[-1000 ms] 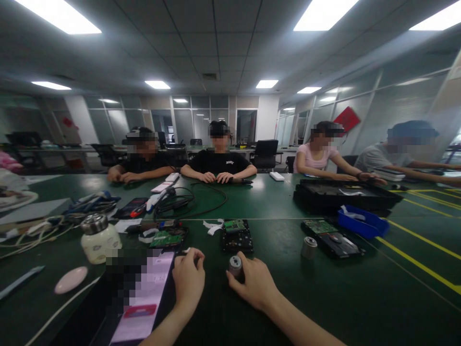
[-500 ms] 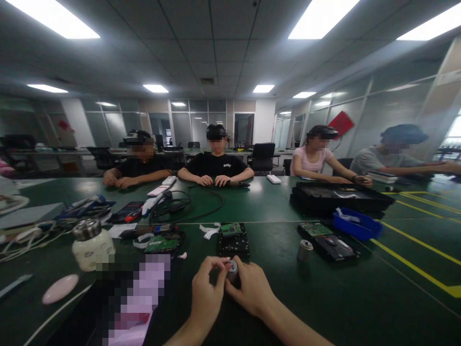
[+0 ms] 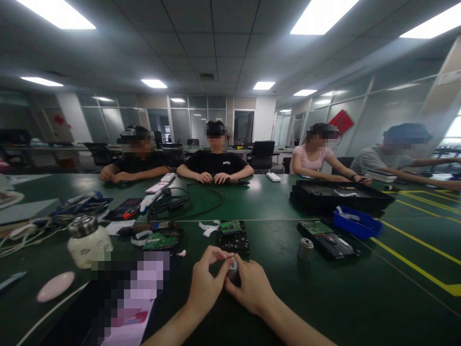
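In the head view, my right hand curls round a small grey metal cylinder standing on the table. Its thumb and fingers press on the cylinder's sides. My left hand is closed in a pinch, thumb and forefinger meeting at the cylinder's top left edge. Whatever lies between those fingertips is too small to make out. Just beyond the hands lies an opened black device with a green circuit board and a white ribbon. A second metal cylinder stands to the right.
Another opened device lies by a blue tray. At left are a second green board, a cream jar, a pink oval object and a lit screen. Several people sit opposite; a black case is at far right.
My left hand has moved right from beside the screen to the cylinder, its fingertips now at the top. My right hand has stayed round the cylinder. The view has shifted slightly.
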{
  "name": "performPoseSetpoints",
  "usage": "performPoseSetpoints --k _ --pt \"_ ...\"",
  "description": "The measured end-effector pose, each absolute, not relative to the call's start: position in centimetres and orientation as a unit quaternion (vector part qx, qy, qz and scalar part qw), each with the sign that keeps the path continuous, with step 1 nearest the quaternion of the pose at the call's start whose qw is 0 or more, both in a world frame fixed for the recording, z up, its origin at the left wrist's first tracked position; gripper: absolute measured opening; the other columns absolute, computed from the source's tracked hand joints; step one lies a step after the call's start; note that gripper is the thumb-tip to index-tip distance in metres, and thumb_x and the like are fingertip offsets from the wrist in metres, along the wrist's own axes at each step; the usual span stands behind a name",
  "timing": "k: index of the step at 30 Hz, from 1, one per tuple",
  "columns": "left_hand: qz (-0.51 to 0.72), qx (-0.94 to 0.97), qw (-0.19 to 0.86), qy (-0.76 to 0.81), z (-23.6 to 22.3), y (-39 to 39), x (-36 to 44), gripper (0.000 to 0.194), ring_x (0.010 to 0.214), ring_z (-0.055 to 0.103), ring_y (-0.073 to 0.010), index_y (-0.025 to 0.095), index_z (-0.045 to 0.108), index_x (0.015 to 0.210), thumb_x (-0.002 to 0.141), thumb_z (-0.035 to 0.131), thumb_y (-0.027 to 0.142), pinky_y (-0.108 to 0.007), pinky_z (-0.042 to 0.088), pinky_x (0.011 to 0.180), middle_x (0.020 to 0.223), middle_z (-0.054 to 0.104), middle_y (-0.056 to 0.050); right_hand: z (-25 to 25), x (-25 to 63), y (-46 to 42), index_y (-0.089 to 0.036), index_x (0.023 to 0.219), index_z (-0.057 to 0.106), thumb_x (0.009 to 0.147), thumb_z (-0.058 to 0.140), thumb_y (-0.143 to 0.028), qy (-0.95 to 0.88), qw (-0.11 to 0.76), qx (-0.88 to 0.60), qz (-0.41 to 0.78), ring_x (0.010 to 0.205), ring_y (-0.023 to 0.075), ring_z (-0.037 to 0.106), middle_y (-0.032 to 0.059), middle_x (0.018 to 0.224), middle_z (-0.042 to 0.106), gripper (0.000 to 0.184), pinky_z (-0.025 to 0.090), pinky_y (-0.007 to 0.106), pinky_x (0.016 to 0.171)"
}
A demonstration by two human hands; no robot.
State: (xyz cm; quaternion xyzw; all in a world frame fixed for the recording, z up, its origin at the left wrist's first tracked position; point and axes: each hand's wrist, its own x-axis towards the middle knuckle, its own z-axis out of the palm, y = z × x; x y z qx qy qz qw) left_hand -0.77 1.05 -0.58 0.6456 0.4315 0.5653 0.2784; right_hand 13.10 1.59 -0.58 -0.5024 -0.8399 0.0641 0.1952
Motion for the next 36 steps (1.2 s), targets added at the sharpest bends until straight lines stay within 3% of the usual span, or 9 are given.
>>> performPoseSetpoints --k 7,12,16,18,23,29,32,36 --pt "0.516 0.698 0.256 0.425 0.2 0.8 -1.2 0.007 0.089 0.065 -0.0180 0.021 0.054 0.087 0.080 0.054 0.021 -0.033 0.049 0.084 0.090 0.068 -0.003 -0.7 13.1 1.7 -0.019 0.095 0.049 0.081 0.045 -0.033 -0.843 0.199 -0.497 0.059 0.069 0.0195 0.060 0.0032 0.080 0.065 0.020 0.035 0.027 0.067" --pt "0.515 0.715 0.156 0.446 0.0 0.7 -1.3 0.036 0.115 0.049 -0.0242 0.022 0.052 0.111 0.075 0.056 0.018 -0.045 0.037 0.099 0.118 0.056 -0.009 -0.7 13.1 1.8 -0.018 0.093 0.048 0.080 0.047 -0.033 -0.846 0.204 -0.490 0.058 0.070 0.0202 0.060 0.0033 0.081 0.065 0.020 0.034 0.027 0.064" --pt "0.503 0.679 0.139 0.516 -0.1 0.7 -1.0 0.034 0.106 0.052 -0.0270 0.022 0.053 0.104 0.072 0.064 0.029 -0.051 0.036 0.095 0.099 0.064 -0.006 -0.7 13.1 1.8 -0.018 0.091 0.048 0.081 0.046 -0.034 -0.845 0.200 -0.493 0.056 0.070 0.0201 0.060 0.0036 0.081 0.065 0.018 0.033 0.027 0.065" --pt "0.495 0.686 0.170 0.505 -0.1 0.6 -0.8 0.033 0.106 0.053 -0.0264 0.022 0.053 0.106 0.074 0.062 0.027 -0.050 0.035 0.095 0.098 0.066 -0.006 -0.8 13.1 1.8 -0.018 0.094 0.048 0.081 0.045 -0.034 -0.846 0.197 -0.491 0.059 0.072 0.0203 0.060 0.0043 0.083 0.065 0.020 0.034 0.027 0.066" --pt "0.532 0.692 0.185 0.451 -0.2 0.3 -0.8 0.045 0.114 0.049 -0.0239 0.023 0.048 0.118 0.074 0.057 0.018 -0.043 0.038 0.096 0.120 0.056 -0.008 -0.8 13.2 1.8 -0.018 0.094 0.048 0.081 0.047 -0.034 -0.846 0.194 -0.492 0.062 0.071 0.0197 0.060 0.0039 0.083 0.065 0.021 0.035 0.026 0.066" --pt "0.527 0.658 0.191 0.503 0.0 0.7 -0.5 0.036 0.098 0.058 -0.0252 0.021 0.053 0.105 0.072 0.065 0.031 -0.048 0.036 0.093 0.088 0.068 -0.004 -0.6 13.1 1.6 -0.018 0.090 0.051 0.083 0.044 -0.033 -0.846 0.187 -0.496 0.049 0.072 0.0190 0.060 0.0046 0.085 0.064 0.017 0.034 0.027 0.068" --pt "0.554 0.640 0.199 0.494 0.0 0.9 -0.4 0.020 0.096 0.060 -0.0237 0.021 0.059 0.091 0.075 0.062 0.031 -0.041 0.041 0.089 0.094 0.067 -0.006 -0.4 13.0 1.5 -0.018 0.093 0.051 0.083 0.045 -0.033 -0.845 0.182 -0.501 0.054 0.074 0.0199 0.060 0.0051 0.086 0.065 0.019 0.034 0.027 0.068" --pt "0.601 0.555 0.174 0.548 -0.8 1.3 -1.8 0.014 0.092 0.062 -0.0228 0.021 0.052 0.085 0.081 0.054 0.034 -0.039 0.042 0.086 0.089 0.067 -0.005 -0.3 13.0 1.5 -0.019 0.094 0.049 0.082 0.046 -0.034 -0.835 0.190 -0.514 0.054 0.070 0.0197 0.060 0.0036 0.082 0.066 0.019 0.033 0.028 0.065"
